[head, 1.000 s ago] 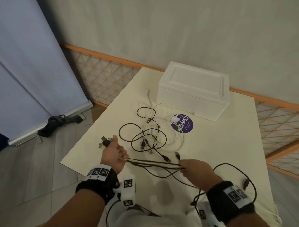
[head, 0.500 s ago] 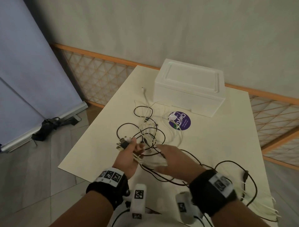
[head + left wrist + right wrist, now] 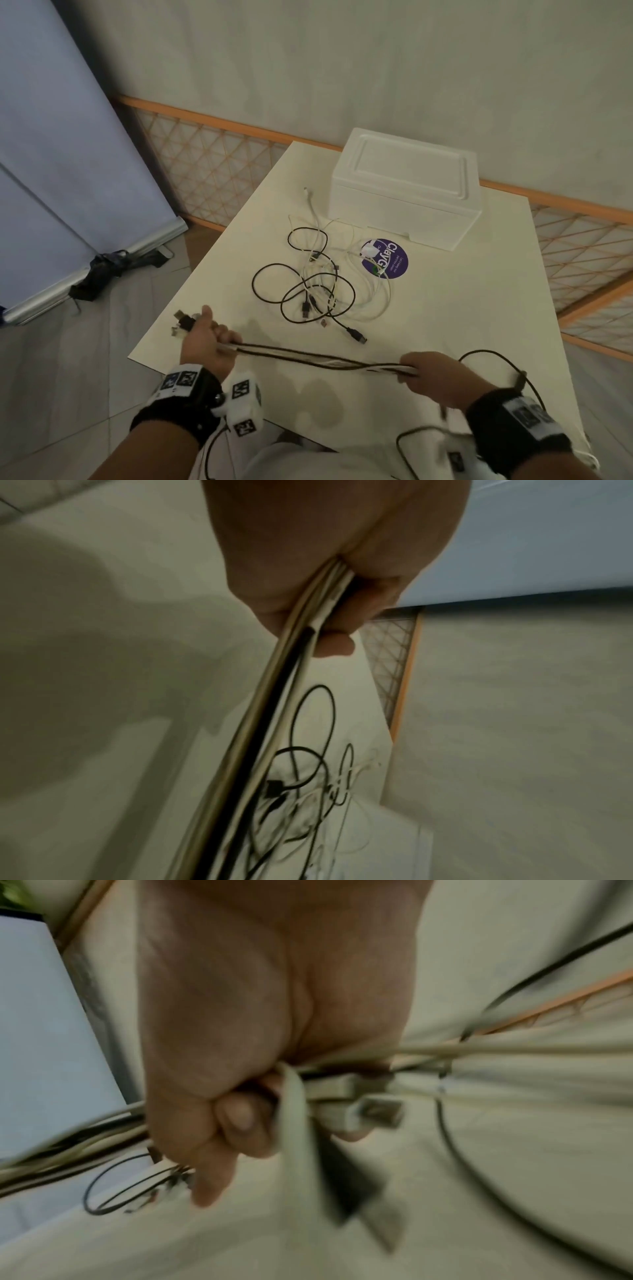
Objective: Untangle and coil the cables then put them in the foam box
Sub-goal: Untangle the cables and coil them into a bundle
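A bundle of black and white cables (image 3: 318, 358) stretched taut above the near edge of the cream bench (image 3: 479, 308), between both hands. Left hand (image 3: 205, 346) fisted round one end, USB plugs (image 3: 183, 322) sticking out past it. Right hand (image 3: 433, 377) clenched round the other end; loose slack trailed behind. More tangled black and white cables (image 3: 318, 291) lay mid-bench, near the closed white foam box (image 3: 404, 185) at the far side.

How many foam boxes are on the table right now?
1. The white foam box sits at the far side of the table, lid on, beyond the loose cables. No second box shows in any view.
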The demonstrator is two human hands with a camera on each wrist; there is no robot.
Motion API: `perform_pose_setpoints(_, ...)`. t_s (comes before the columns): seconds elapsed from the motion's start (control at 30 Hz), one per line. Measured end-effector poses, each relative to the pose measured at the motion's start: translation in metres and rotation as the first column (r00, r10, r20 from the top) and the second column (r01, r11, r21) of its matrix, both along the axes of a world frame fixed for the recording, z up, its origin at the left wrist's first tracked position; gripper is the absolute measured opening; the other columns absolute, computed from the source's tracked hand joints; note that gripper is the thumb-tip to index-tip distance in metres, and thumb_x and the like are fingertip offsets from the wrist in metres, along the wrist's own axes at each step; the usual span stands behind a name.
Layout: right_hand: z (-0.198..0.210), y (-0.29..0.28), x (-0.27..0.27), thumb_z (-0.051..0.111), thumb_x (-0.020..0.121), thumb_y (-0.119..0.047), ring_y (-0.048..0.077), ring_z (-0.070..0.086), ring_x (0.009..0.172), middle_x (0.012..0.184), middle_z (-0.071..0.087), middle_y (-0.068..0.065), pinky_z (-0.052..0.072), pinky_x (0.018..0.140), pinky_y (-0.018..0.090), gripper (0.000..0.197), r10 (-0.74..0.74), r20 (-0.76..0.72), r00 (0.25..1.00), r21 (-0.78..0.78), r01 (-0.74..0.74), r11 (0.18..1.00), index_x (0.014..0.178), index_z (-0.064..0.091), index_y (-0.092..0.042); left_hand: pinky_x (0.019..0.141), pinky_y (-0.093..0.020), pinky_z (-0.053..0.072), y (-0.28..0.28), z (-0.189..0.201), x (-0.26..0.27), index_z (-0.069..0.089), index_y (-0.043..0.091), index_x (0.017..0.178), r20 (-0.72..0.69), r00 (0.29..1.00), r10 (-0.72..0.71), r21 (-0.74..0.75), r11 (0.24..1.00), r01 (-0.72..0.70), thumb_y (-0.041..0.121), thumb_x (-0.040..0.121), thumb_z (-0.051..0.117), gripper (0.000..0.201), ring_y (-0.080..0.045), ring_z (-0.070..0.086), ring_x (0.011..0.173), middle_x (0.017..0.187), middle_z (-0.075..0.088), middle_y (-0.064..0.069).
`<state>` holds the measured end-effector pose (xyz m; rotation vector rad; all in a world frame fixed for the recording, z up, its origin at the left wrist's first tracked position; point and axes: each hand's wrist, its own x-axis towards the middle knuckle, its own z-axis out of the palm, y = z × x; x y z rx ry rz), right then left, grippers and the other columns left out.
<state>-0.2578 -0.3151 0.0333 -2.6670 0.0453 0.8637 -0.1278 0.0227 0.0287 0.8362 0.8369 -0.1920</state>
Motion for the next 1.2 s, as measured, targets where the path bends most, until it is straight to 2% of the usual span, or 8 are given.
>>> perform_pose_setpoints(0.13, 0.004, -0.019, -0.005, 0.060, 0.083, -0.043, 0.012, 0.057, 0.097, 0.084, 0.053, -0.017, 0.043, 0.083, 0.027, 0.009, 0.009, -0.069, 0.998, -0.089, -0.015, 0.996, 0.087, 0.054, -0.036, 0.042, -0.025, 0.038, -0.014, -0.016, -0.014, 0.036, 0.018, 0.066, -0.077, 0.990, -0.115, 0.040, 0.992, 0.118, 0.033, 0.097, 0.054, 0.039, -0.010, 0.027, 0.030, 0.038, 0.028, 0.006)
perform_pose_setpoints(0.23, 0.017, -0.016, 0.002, 0.073, 0.062, -0.064, 0.015, 0.045, 0.121, 0.125, 0.050, -0.011, 0.036, 0.101, 0.031, 0.076, -0.071, -0.146, 0.987, -0.126, 0.053, 0.991, 0.127, 0.046, -0.034, 0.047, -0.029, 0.036, -0.031, -0.012, -0.011, 0.040, 0.018, 0.068, -0.047, 0.977, -0.209, 0.043, 0.977, 0.211, 0.023, 0.094, 0.059, 0.033, -0.011, 0.028, 0.032, 0.040, 0.028, 0.005)
perform_pose_setpoints(0.3, 0.027, 0.000, 0.018, 0.061, 0.050, -0.083, 0.013, 0.036, 0.129, 0.134, 0.042, -0.014, 0.031, 0.108, 0.032, 0.097, -0.114, -0.025, 0.993, -0.043, 0.113, 0.993, 0.134, 0.041, -0.039, 0.046, -0.028, 0.036, -0.035, -0.010, -0.005, 0.044, 0.017, 0.072, -0.016, 0.971, -0.237, 0.064, 0.969, 0.238, 0.018, 0.093, 0.061, 0.027, -0.011, 0.028, 0.033, 0.042, 0.028, 0.005)
perform_pose_setpoints(0.47, 0.011, 0.066, 0.070, 0.051, 0.090, -0.048, 0.017, 0.050, 0.115, 0.122, 0.055, -0.004, 0.041, 0.097, 0.032, 0.040, -0.093, 0.266, 0.960, -0.008, 0.099, 0.995, 0.123, 0.052, -0.026, 0.049, -0.030, 0.039, -0.035, -0.010, 0.008, 0.051, 0.011, 0.074, -0.067, 0.934, -0.352, 0.110, 0.928, 0.357, 0.019, 0.093, 0.061, 0.023, -0.009, 0.034, 0.031, 0.069, 0.059, -0.009)
perform_pose_setpoints(0.63, -0.011, 0.118, 0.095, 0.052, 0.088, -0.030, 0.024, 0.049, 0.113, 0.124, 0.050, 0.003, 0.042, 0.095, 0.037, 0.039, 0.021, 0.286, 0.958, -0.012, -0.018, 1.000, 0.125, 0.049, -0.018, 0.054, -0.032, 0.044, -0.032, -0.007, 0.017, 0.061, 0.007, 0.109, -0.052, 0.848, -0.527, 0.062, 0.846, 0.529, 0.014, 0.093, 0.060, 0.018, -0.011, 0.030, 0.040, 0.109, 0.067, -0.007)
perform_pose_setpoints(0.9, -0.007, 0.150, 0.129, 0.042, 0.095, -0.024, 0.023, 0.059, 0.098, 0.105, 0.064, 0.006, 0.040, 0.078, 0.028, 0.022, 0.009, 0.343, 0.939, 0.062, -0.032, 0.998, 0.105, 0.059, -0.015, 0.049, -0.029, 0.042, -0.034, 0.018, 0.044, 0.063, -0.002, 0.111, 0.183, 0.630, -0.754, -0.005, 0.640, 0.768, 0.008, 0.096, 0.050, 0.023, -0.013, 0.030, 0.044, 0.070, 0.056, -0.005)
perform_pose_setpoints(1.07, -0.001, 0.146, 0.136, 0.049, 0.085, -0.014, 0.024, 0.055, 0.107, 0.116, 0.056, 0.005, 0.044, 0.089, 0.033, 0.032, -0.060, 0.248, 0.967, 0.049, 0.050, 0.998, 0.117, 0.053, -0.016, 0.048, -0.028, 0.042, -0.040, 0.000, 0.062, 0.064, 0.004, 0.088, -0.050, 0.703, -0.710, 0.064, 0.700, 0.712, 0.010, 0.094, 0.054, 0.014, -0.013, 0.034, 0.041, 0.063, 0.047, -0.005)
perform_pose_setpoints(1.2, -0.014, 0.151, 0.129, 0.051, 0.088, -0.021, 0.032, 0.057, 0.106, 0.119, 0.054, 0.010, 0.049, 0.089, 0.042, 0.031, 0.109, 0.119, 0.987, -0.110, -0.096, 0.989, 0.118, 0.056, -0.015, 0.049, -0.029, 0.040, -0.038, -0.016, 0.066, 0.064, 0.005, 0.096, -0.134, 0.686, -0.715, 0.063, 0.685, 0.726, 0.009, 0.092, 0.055, 0.011, -0.016, 0.039, 0.045, 0.062, 0.052, -0.008)
